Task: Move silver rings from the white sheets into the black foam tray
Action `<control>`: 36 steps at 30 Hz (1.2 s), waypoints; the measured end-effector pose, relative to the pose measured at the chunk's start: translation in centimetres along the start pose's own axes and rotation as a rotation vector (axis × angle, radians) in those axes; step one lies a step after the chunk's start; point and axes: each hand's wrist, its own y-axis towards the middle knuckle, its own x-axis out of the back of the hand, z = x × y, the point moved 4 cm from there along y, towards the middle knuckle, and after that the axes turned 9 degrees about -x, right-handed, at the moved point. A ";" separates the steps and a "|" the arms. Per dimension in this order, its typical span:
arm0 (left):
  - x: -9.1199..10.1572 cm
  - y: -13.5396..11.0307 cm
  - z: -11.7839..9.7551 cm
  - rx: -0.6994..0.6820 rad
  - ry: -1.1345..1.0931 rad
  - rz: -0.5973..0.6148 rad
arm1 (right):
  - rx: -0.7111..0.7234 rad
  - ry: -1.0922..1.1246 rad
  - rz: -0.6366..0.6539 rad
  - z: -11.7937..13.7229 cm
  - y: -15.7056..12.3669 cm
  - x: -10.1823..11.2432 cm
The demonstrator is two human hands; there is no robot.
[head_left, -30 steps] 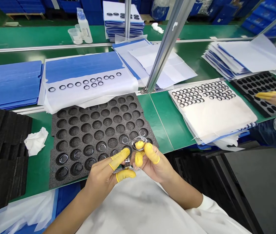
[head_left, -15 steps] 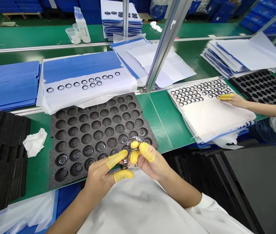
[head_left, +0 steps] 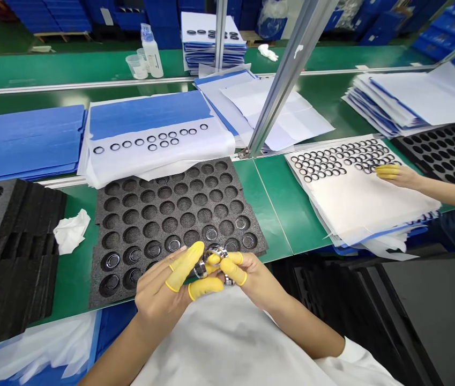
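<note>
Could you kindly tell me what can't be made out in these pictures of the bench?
All from the head view:
Metal rings between the hands: yellow finger cots hide most of them, so their number and which hand grips which are unclear.
Foam tray holes beneath the left hand and right hand: hidden by the hands.
Co-worker's arm: cut off by the right edge.
Label on the bottle: too small to read.

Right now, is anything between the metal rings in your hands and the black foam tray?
Nothing visible stands in the way. The metal rings are between the left hand and right hand, directly above the near part of the black foam tray. Only the yellow finger cots touch them.
</note>
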 end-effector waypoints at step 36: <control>1.3 0.3 -0.8 0.011 -0.154 0.008 | 0.130 -0.142 0.112 1.4 -2.2 -2.1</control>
